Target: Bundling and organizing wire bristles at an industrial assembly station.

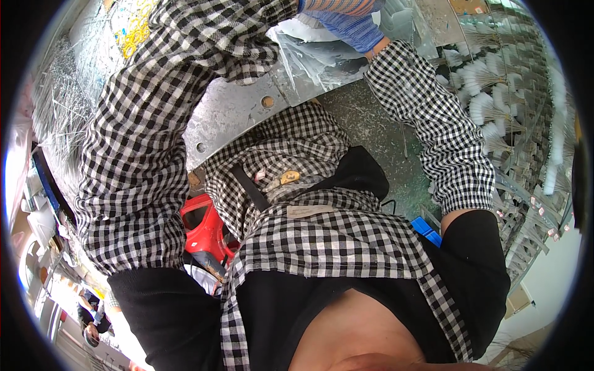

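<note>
At the top edge, my left hand (340,5) wears an orange glove with blue stripes and is partly cut off by the frame. Just below it and touching or overlapping it is my right hand (354,29), in a blue knitted glove. The fingers of both hands are mostly hidden, so what they hold, if anything, does not show. Beneath them a metal work surface (229,111) carries a thick smear of white, glossy paste (322,62). Black-and-white checked sleeves cover both my forearms.
Many thin wires (62,93) lie at the left, near yellow loops (133,38). White-tufted wire brushes (489,74) stand in rows at the right. A red plastic stool or chair (207,226) is beside my lap. Another person (93,324) appears far off at lower left.
</note>
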Motion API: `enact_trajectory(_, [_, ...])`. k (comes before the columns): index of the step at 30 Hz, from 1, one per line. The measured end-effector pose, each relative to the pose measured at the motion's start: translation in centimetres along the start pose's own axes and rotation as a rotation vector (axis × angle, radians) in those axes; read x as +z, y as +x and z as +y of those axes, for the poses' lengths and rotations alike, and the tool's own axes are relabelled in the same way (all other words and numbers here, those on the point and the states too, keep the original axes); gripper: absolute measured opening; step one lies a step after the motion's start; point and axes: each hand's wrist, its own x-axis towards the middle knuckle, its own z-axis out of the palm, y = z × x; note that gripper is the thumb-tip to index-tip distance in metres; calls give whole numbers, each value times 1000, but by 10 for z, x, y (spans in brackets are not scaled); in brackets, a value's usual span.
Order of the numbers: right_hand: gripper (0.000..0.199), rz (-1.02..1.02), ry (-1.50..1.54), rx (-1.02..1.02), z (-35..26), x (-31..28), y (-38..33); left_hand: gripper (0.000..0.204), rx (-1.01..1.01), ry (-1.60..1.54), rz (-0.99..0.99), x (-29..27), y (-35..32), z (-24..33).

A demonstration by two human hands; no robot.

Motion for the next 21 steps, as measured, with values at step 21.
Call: enact_trajectory(21, [56,14,1,1,-3,1,0,24,13,-39,-94,1,6,-4])
